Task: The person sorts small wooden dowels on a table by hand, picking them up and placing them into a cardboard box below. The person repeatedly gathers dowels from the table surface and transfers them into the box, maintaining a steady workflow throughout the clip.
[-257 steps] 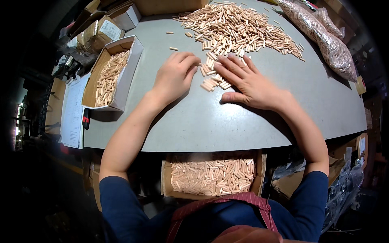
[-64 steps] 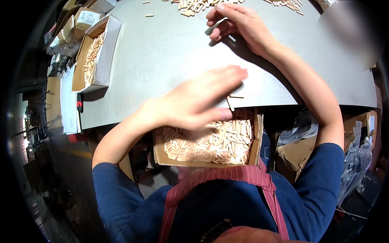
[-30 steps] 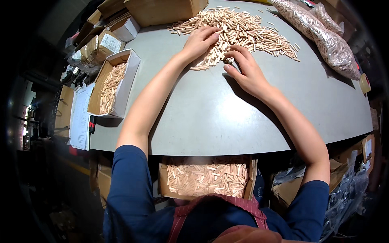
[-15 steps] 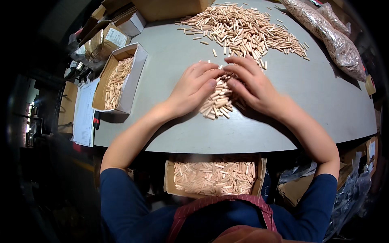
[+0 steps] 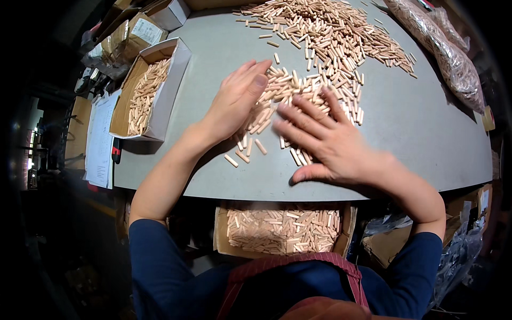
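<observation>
Short wooden dowels [image 5: 304, 84] lie spread between my hands on the grey table, joining a larger heap of dowels [image 5: 330, 26] at the back. My left hand [image 5: 240, 96] rests on its edge at the left side of the dowels, fingers stretched out, palm toward them. Over the dowels' right side my right hand [image 5: 325, 138] lies palm down with fingers spread and thumb out, slightly blurred. Dowels show between and beyond its fingers; those under the palm are hidden. Neither hand grips anything.
At the left a white cardboard box [image 5: 169, 88] holds dowels, beside papers [image 5: 101, 141]. Another open carton of dowels [image 5: 349, 226] sits below the table's front edge, before my body. A clear plastic bag of dowels [image 5: 448, 58] lies back right.
My hands have moved apart from their cupped position. The right came nearer and flattened over the dowels; the left shifted left. The gathered dowels have spread out, several toward the front left.
</observation>
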`<state>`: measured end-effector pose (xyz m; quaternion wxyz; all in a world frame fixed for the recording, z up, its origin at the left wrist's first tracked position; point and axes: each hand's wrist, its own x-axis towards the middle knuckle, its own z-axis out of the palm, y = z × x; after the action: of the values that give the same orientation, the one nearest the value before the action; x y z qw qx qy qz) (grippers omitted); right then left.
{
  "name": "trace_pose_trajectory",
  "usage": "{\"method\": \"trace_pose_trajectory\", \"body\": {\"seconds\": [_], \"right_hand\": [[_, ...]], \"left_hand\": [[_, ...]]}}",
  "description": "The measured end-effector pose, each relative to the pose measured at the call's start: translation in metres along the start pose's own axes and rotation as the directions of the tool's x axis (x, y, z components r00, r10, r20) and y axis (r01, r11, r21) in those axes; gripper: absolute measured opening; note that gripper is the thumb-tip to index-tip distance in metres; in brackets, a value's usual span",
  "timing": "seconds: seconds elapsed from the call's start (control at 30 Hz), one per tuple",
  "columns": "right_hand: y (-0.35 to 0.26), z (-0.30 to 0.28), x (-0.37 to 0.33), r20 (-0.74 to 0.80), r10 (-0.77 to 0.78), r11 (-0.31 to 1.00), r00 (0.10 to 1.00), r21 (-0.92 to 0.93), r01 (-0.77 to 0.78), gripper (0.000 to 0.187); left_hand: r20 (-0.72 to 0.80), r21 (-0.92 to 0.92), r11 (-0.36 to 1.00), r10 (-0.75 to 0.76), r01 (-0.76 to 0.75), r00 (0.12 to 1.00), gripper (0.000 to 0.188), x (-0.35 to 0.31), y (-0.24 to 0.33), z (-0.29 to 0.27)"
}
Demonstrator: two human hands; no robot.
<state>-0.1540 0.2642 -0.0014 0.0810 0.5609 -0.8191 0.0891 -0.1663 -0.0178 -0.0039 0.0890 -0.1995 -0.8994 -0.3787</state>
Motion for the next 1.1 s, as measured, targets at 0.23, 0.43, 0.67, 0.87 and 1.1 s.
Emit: {"method": "trace_pose_trajectory", "body": {"seconds": [0.23, 0.43, 0.67, 0.87, 1.1], "right_hand": [[0.035, 0.001, 0.001, -0.025, 0.193, 0.973, 0.981, -0.123, -0.195, 0.099], [0.049, 0.005, 0.001, -0.04, 0.236, 0.962, 0.971, -0.132, -0.239, 0.096], [0.051, 0.002, 0.005, -0.036, 0.227, 0.969, 0.973, -0.094, -0.229, 0.092], [0.045, 0.003, 0.025, -0.24, 0.075, 0.997, 0.968, 0.035, -0.069, 0.041], [0.06, 0.004, 0.024, -0.353, 0.025, 0.998, 0.935, 0.063, -0.003, 0.022]], "left_hand": [[0.278, 0.378, 0.867, 0.227, -0.323, 0.934, 0.076, -0.007, 0.019, 0.006], [0.248, 0.491, 0.839, 0.123, -0.234, 0.961, 0.088, -0.011, 0.01, 0.01], [0.2, 0.528, 0.834, 0.059, -0.158, 0.978, 0.086, -0.012, 0.008, 0.007], [0.235, 0.481, 0.852, 0.102, -0.207, 0.966, 0.083, -0.011, 0.012, 0.009], [0.223, 0.468, 0.861, 0.101, -0.197, 0.969, 0.079, -0.011, 0.013, 0.007]]}}
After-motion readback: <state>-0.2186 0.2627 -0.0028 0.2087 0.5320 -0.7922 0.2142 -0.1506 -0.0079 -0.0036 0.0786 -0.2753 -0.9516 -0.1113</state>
